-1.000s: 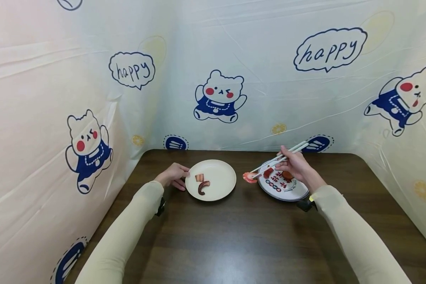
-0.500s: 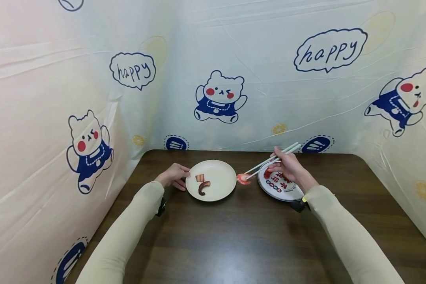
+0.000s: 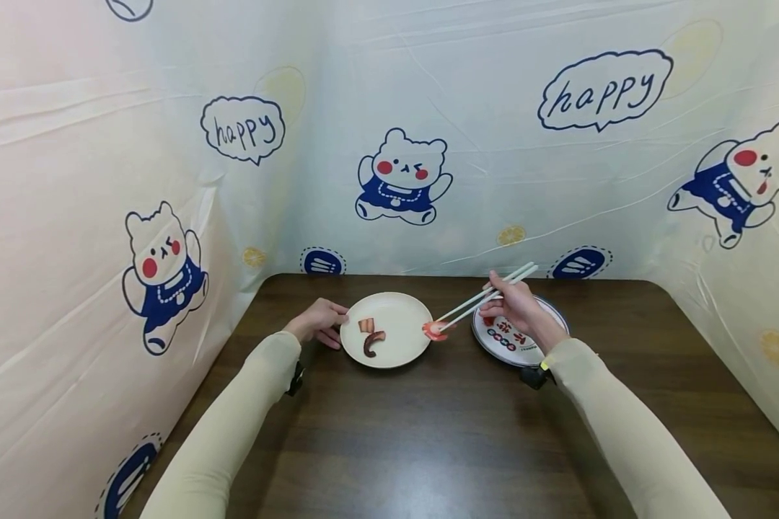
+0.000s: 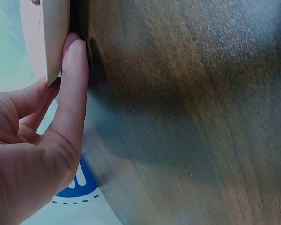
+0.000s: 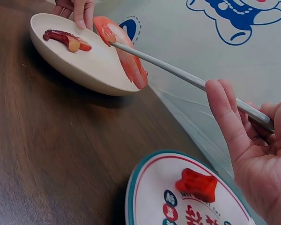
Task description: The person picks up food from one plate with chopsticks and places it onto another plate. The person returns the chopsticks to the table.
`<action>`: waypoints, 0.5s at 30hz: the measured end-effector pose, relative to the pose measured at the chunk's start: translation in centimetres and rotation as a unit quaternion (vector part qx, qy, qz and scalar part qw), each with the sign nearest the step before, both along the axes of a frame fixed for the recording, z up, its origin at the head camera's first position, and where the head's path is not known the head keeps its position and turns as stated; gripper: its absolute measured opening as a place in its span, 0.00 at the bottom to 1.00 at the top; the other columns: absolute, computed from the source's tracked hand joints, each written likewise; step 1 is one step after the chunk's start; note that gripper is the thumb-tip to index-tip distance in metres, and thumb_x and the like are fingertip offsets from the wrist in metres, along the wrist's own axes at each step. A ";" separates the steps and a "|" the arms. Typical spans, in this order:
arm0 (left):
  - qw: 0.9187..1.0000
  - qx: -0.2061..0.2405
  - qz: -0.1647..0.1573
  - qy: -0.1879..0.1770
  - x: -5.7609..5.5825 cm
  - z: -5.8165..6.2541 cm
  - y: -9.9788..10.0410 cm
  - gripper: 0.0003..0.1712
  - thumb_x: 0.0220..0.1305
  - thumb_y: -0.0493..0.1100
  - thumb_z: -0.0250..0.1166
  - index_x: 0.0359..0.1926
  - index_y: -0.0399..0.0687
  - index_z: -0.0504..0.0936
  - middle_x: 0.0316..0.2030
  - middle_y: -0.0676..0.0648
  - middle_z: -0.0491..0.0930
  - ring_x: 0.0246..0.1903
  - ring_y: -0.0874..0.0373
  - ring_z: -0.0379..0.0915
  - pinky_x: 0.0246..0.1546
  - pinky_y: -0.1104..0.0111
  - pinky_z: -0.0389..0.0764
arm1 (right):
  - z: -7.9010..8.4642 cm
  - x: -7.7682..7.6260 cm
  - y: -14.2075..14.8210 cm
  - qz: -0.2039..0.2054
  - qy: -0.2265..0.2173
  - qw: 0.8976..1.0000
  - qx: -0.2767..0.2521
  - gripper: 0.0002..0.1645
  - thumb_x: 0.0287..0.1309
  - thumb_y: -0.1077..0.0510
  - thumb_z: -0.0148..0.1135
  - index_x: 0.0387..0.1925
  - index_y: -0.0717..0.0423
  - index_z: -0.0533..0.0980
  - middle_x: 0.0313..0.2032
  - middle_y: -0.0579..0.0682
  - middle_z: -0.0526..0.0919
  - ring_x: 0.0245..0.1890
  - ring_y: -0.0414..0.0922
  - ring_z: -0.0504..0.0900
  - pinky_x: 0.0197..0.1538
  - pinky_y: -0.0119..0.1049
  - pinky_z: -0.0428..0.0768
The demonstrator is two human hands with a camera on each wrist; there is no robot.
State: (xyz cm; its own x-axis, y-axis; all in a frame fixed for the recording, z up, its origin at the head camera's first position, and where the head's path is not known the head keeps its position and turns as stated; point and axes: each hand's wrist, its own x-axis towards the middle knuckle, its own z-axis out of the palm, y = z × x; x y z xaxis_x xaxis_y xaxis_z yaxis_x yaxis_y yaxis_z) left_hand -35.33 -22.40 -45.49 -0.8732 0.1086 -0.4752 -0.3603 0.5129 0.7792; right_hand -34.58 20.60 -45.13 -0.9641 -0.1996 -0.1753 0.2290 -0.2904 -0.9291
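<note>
Half-second on, brings shrimp (image 3: 434, 331) seemingly nearly across to cream plate (image 3: 399, 328) pinched in left hand (image 3: 317, 320), gripping chopsticks (image 5: 168, 69) in right hand (image 3: 519, 308)

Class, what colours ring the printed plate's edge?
The printed plate has a teal edge with a red ring inside, clearest in the right wrist view.

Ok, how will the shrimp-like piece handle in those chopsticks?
The shrimp-like piece may be slippery; its surface looks glossy. It could swivel, since much of it juts clear of the chopsticks. It probably won't roll: it looks flattish, not round.
</note>
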 end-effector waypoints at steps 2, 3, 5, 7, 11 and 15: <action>1.000 -0.001 0.002 0.000 -0.1 0.0 0.0 0.24 0.81 0.37 0.57 0.73 0.36 0.74 0.58 0.33 0.78 0.28 0.50 0.86 0.34 0.58 0.92 | 0.0 -0.1 -0.4 0.002 0.000 1.000 -0.002 0.24 0.84 0.48 0.48 0.48 0.69 0.72 0.25 0.55 0.84 0.23 0.46 0.88 0.37 0.41 0.92; 1.000 0.000 0.003 0.000 -0.1 -0.1 0.0 0.24 0.81 0.38 0.57 0.72 0.36 0.74 0.57 0.33 0.79 0.28 0.50 0.86 0.34 0.58 0.92 | 0.0 -0.2 -0.6 0.002 0.001 1.000 -0.002 0.24 0.84 0.48 0.48 0.47 0.69 0.72 0.25 0.55 0.84 0.23 0.46 0.88 0.37 0.41 0.92; 1.000 0.001 0.002 0.000 -0.2 -0.1 -0.1 0.23 0.81 0.38 0.57 0.72 0.37 0.75 0.56 0.34 0.79 0.28 0.50 0.85 0.34 0.58 0.92 | -0.1 -0.4 -1.0 0.002 0.000 1.000 -0.006 0.24 0.84 0.48 0.48 0.46 0.68 0.72 0.25 0.55 0.84 0.23 0.46 0.88 0.37 0.41 0.92; 1.000 0.000 0.001 0.002 -0.2 -0.2 -0.1 0.23 0.81 0.38 0.58 0.72 0.37 0.75 0.55 0.34 0.79 0.28 0.50 0.85 0.34 0.58 0.92 | -0.1 -0.5 -1.4 0.000 0.000 1.000 -0.007 0.23 0.83 0.47 0.49 0.45 0.66 0.73 0.25 0.54 0.84 0.23 0.46 0.88 0.37 0.40 0.92; 1.000 -0.003 -0.002 0.003 -0.3 -0.3 -0.1 0.24 0.81 0.38 0.58 0.72 0.37 0.74 0.55 0.34 0.79 0.28 0.50 0.85 0.34 0.58 0.92 | -0.3 -0.5 -2.3 0.000 -0.001 1.000 -0.006 0.23 0.83 0.46 0.49 0.45 0.66 0.73 0.26 0.54 0.84 0.23 0.46 0.88 0.38 0.41 0.92; 1.000 -0.001 -0.002 0.002 -0.3 -0.3 -0.2 0.24 0.81 0.38 0.58 0.72 0.37 0.75 0.57 0.34 0.79 0.28 0.51 0.85 0.34 0.58 0.92 | -0.6 -0.4 -3.4 0.002 -0.002 1.000 -0.012 0.24 0.83 0.47 0.50 0.46 0.67 0.72 0.26 0.55 0.84 0.23 0.46 0.88 0.37 0.42 0.92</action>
State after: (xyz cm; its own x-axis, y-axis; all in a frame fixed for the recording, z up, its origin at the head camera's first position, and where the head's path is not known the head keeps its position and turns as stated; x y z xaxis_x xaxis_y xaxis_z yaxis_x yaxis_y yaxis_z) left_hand -35.65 -22.59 -45.78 -0.8742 0.1114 -0.4725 -0.3553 0.5166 0.7790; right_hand -35.02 17.20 -45.75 -0.9625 -0.2074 -0.1750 0.2347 -0.3123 -0.9206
